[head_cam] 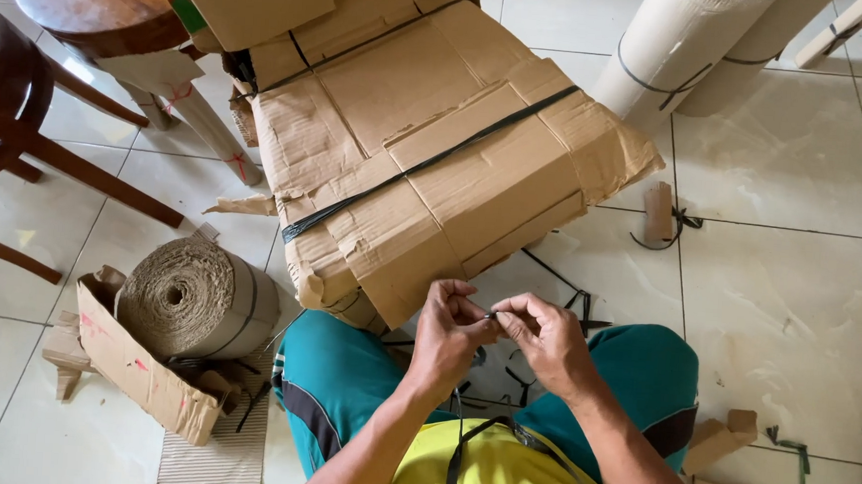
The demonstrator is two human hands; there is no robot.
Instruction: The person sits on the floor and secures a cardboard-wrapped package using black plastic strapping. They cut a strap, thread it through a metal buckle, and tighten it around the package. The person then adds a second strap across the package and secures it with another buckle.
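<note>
I sit on the tiled floor in teal trousers. My left hand (448,331) and my right hand (545,339) meet in front of my knees, fingertips pinched together on a thin black strap (491,316). The strap hangs in a loop over my yellow shirt (496,475). Just beyond my hands lies a large bundle wrapped in brown cardboard (427,142), bound with black straps (426,162) running diagonally across it.
A roll of corrugated cardboard (196,297) sits in a torn box at left. Dark wooden stools (77,1) stand at far left. Wrapped cardboard-covered legs (682,43) lean at top right. Cardboard scraps (718,439) and strap offcuts (677,222) lie on the tiles.
</note>
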